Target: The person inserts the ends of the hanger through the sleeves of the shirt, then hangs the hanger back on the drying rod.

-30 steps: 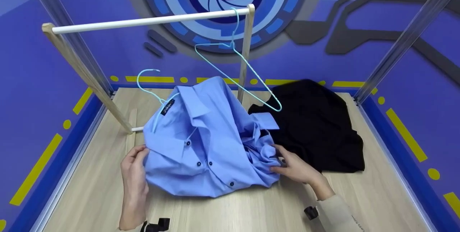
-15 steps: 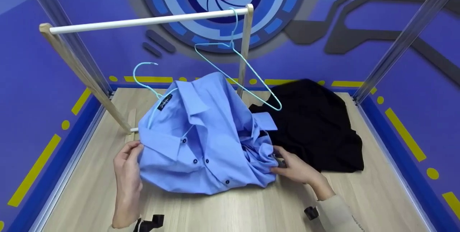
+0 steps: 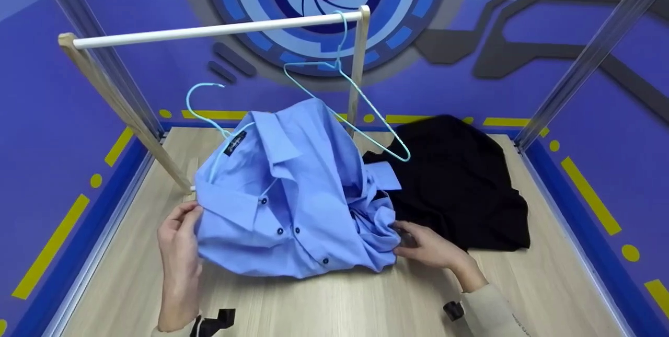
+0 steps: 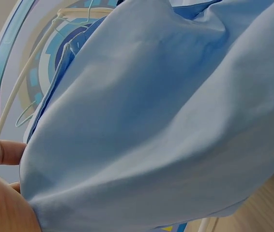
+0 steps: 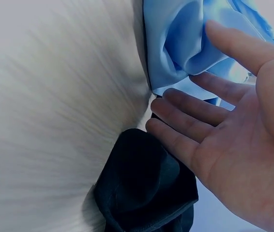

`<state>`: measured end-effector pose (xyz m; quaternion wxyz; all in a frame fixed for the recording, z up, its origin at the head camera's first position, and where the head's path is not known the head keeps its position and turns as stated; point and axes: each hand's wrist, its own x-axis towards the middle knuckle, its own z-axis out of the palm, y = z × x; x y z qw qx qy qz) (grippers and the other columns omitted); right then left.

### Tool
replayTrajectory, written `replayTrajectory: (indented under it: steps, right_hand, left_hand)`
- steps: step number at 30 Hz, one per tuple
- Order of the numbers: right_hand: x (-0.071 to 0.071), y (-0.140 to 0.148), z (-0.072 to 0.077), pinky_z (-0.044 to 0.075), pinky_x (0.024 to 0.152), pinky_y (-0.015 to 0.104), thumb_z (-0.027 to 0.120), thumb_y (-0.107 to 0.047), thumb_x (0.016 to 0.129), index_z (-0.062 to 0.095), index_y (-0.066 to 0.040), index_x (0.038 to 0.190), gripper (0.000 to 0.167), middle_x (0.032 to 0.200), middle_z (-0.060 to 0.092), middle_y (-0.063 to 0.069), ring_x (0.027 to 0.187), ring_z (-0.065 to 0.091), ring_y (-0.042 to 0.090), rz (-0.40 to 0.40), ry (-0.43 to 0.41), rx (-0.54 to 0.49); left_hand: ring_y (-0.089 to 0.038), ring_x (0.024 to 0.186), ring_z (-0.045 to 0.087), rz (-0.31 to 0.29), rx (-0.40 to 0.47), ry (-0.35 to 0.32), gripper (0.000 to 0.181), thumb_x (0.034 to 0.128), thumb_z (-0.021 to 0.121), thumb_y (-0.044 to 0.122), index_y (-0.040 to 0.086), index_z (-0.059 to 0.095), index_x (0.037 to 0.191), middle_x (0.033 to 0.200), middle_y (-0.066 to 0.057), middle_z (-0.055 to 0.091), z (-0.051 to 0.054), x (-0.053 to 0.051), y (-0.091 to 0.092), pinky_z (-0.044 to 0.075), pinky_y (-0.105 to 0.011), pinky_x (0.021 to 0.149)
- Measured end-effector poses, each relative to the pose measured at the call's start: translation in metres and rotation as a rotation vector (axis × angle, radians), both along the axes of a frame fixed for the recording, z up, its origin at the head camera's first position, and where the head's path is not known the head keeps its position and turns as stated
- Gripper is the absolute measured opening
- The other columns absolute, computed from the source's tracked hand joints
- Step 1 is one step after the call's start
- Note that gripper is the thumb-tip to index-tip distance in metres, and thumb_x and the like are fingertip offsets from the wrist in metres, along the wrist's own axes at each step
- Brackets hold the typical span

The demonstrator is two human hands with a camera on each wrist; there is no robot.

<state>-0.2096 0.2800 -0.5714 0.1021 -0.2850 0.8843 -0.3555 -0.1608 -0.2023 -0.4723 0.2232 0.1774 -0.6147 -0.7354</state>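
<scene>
A blue button-up shirt (image 3: pixel 319 170) with dark buttons lies bunched at the middle of the table. Inside its collar sits a light-blue wire hanger (image 3: pixel 194 109), whose hook sticks out at the upper left. My left hand (image 3: pixel 179 253) pinches the shirt's left shoulder, fabric and probably the hanger's end beneath; the hanger's end is hidden. In the left wrist view the shirt cloth (image 4: pixel 142 111) stretches away from the thumb and finger. At the shirt's right side, my right hand (image 3: pixel 431 245) has its fingers extended beside the bunched cloth. The right wrist view shows these fingers (image 5: pixel 190 116) spread, gripping nothing.
A rack with a white rail (image 3: pixel 219 30) and wooden posts stands behind the shirt. A second light-blue hanger (image 3: pixel 373 109) hangs at its right end. A black garment (image 3: pixel 460 185) lies at the right on the wooden table (image 3: pixel 554 295). Blue patterned walls enclose the table.
My left hand has moved left and slightly up, drawing the shirt and its hanger along. The hook now stands higher. My right hand has stayed nearly in place as the cloth slid leftward.
</scene>
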Motion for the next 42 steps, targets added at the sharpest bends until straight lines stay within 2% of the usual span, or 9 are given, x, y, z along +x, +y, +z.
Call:
replayTrajectory:
  steps: [8, 13, 21, 24, 28, 35, 42]
  right_hand:
    - [0.0, -0.001, 0.002, 0.042, 0.105, 0.054, 0.073, -0.026, 0.097, 0.052, 0.002, 0.144, 0.059, 0.141, 0.059, 0.016, 0.129, 0.055, 0.034, 0.016, -0.016, 0.018]
    - [0.0, -0.001, 0.001, 0.042, 0.105, 0.055, 0.074, -0.026, 0.097, 0.054, 0.002, 0.142, 0.057, 0.138, 0.06, 0.018, 0.129, 0.055, 0.035, 0.018, -0.024, 0.03]
    - [-0.001, -0.001, 0.004, 0.042, 0.106, 0.056, 0.073, -0.026, 0.097, 0.049, 0.003, 0.146, 0.061, 0.142, 0.057, 0.021, 0.129, 0.055, 0.039, 0.008, -0.068, 0.018]
    - [-0.001, 0.0, 0.004, 0.042, 0.107, 0.056, 0.072, -0.023, 0.098, 0.048, 0.001, 0.148, 0.061, 0.147, 0.053, 0.019, 0.131, 0.053, 0.04, 0.024, -0.069, -0.005]
    - [-0.002, -0.003, 0.003, 0.043, 0.105, 0.058, 0.072, -0.02, 0.098, 0.045, 0.0, 0.151, 0.062, 0.15, 0.05, 0.018, 0.132, 0.051, 0.043, 0.055, -0.115, -0.066]
    - [-0.002, -0.008, 0.004, 0.045, 0.104, 0.057, 0.072, -0.019, 0.098, 0.047, -0.007, 0.149, 0.058, 0.145, 0.055, 0.015, 0.129, 0.054, 0.042, 0.098, -0.172, -0.131]
    - [-0.002, -0.011, 0.006, 0.044, 0.104, 0.057, 0.071, -0.019, 0.099, 0.048, -0.006, 0.148, 0.056, 0.145, 0.054, 0.016, 0.128, 0.055, 0.043, 0.101, -0.188, -0.157]
  left_hand:
    - [-0.018, 0.097, 0.057, 0.009, 0.025, 0.028, 0.013, 0.1007, 0.059, 0.0, 0.003, 0.071, 0.097, 0.099, -0.003, 0.067, 0.003, 0.004, -0.004, 0.045, -0.026, 0.084]
    - [-0.019, 0.098, 0.057, 0.021, 0.038, 0.048, 0.014, 0.1005, 0.058, -0.001, 0.003, 0.071, 0.095, 0.098, -0.003, 0.067, 0.005, 0.006, -0.005, 0.043, -0.027, 0.087]
    - [-0.016, 0.092, 0.059, 0.049, 0.085, 0.063, 0.015, 0.0987, 0.06, -0.003, 0.004, 0.072, 0.092, 0.094, -0.002, 0.067, 0.007, 0.009, -0.007, 0.047, -0.023, 0.08]
    - [-0.016, 0.089, 0.059, 0.054, 0.088, 0.069, 0.015, 0.0987, 0.06, -0.003, 0.003, 0.071, 0.091, 0.092, -0.002, 0.067, 0.007, 0.01, -0.008, 0.047, -0.023, 0.079]
    - [-0.017, 0.091, 0.058, 0.058, 0.083, 0.069, 0.015, 0.0988, 0.059, -0.003, 0.003, 0.071, 0.091, 0.092, -0.003, 0.066, 0.007, 0.011, -0.009, 0.045, -0.025, 0.082]
    - [-0.018, 0.091, 0.058, 0.054, 0.096, 0.079, 0.018, 0.0988, 0.059, -0.004, 0.004, 0.072, 0.09, 0.093, -0.003, 0.067, 0.01, 0.012, -0.009, 0.046, -0.027, 0.08]
    - [-0.017, 0.086, 0.059, 0.065, 0.098, 0.095, 0.015, 0.0978, 0.06, -0.004, 0.001, 0.072, 0.091, 0.09, -0.003, 0.069, 0.013, 0.013, -0.01, 0.046, -0.026, 0.078]
